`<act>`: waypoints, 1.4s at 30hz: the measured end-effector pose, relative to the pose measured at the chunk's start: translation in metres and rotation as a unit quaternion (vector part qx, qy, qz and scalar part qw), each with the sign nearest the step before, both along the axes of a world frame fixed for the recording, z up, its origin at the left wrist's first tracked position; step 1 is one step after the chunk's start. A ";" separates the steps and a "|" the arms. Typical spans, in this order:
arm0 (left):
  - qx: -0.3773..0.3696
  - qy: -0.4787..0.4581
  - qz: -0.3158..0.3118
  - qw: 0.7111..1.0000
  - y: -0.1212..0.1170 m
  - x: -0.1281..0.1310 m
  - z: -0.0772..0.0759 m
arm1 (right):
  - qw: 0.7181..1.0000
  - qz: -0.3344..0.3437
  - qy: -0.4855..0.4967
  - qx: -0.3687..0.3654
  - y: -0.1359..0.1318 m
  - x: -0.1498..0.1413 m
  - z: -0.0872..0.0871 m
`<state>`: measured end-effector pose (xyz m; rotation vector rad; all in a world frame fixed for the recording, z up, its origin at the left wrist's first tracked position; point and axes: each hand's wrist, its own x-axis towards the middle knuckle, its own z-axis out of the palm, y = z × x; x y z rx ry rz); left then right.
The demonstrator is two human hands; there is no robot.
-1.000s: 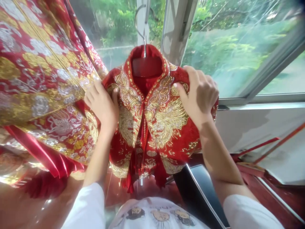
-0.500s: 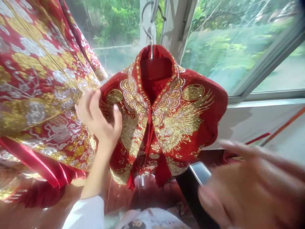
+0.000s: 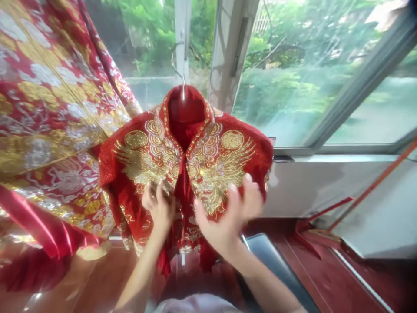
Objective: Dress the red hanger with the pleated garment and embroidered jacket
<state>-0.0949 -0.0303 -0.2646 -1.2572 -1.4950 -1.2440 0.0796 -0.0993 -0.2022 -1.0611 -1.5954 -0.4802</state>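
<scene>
in the head view, a red jacket (image 3: 211, 169) with gold embroidery hangs on a hanger (image 3: 183, 90) before the window (image 3: 276, 104), right of a patterned red cloth (image 3: 58, 108). the person's left hand (image 3: 160, 209) is at the jacket's front, fingers half curled; whether it grips fabric cannot be told. the right hand (image 3: 228, 219), slightly blurred, is open, fingers spread, grasping nothing, at the other front panel.

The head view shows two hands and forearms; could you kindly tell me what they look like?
The left hand and right hand are bare, without gloves, and no watch or bracelet shows. The forearms are uncovered as far as visible. Pale clothing shows at the bottom edge.
</scene>
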 end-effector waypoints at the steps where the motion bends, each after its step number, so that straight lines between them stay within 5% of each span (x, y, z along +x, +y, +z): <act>1: 0.005 -0.001 0.009 1.000 -0.004 -0.005 -0.003 | 1.000 -0.004 -0.009 -0.009 0.025 -0.006 -0.007; 5: -0.037 -0.001 0.039 0.999 -0.035 -0.019 -0.012 | 0.999 -0.007 0.010 -0.039 0.082 -0.013 -0.044; 9: -0.161 -0.063 0.070 0.982 -0.062 -0.010 -0.024 | 0.996 0.043 0.075 -0.030 0.081 0.004 -0.066; 16: -0.206 -0.195 0.047 0.958 -0.080 0.000 -0.039 | 0.982 0.063 0.097 -0.151 0.104 0.017 -0.100; 20: -0.219 -0.208 0.022 0.953 -0.094 0.011 -0.030 | 0.970 0.126 0.172 -0.117 0.076 0.030 -0.091; 25: -0.166 -0.193 -0.193 0.948 -0.100 0.085 -0.013 | 0.931 0.276 0.211 -0.113 0.002 0.029 -0.052; 29: -0.179 -0.236 -0.258 0.920 -0.072 0.111 -0.013 | 0.928 0.297 0.168 -0.148 0.014 0.011 -0.049; 34: -0.219 -0.198 -0.194 0.935 -0.041 0.082 -0.057 | 0.965 0.187 0.122 -0.141 0.060 -0.001 -0.096; 39: -0.247 -0.240 -0.106 0.933 -0.056 0.052 -0.100 | 0.980 0.058 0.156 -0.111 0.062 0.024 -0.155; 42: -0.279 -0.268 -0.099 0.917 -0.067 0.040 -0.111 | 0.963 0.065 0.197 -0.173 0.056 0.038 -0.175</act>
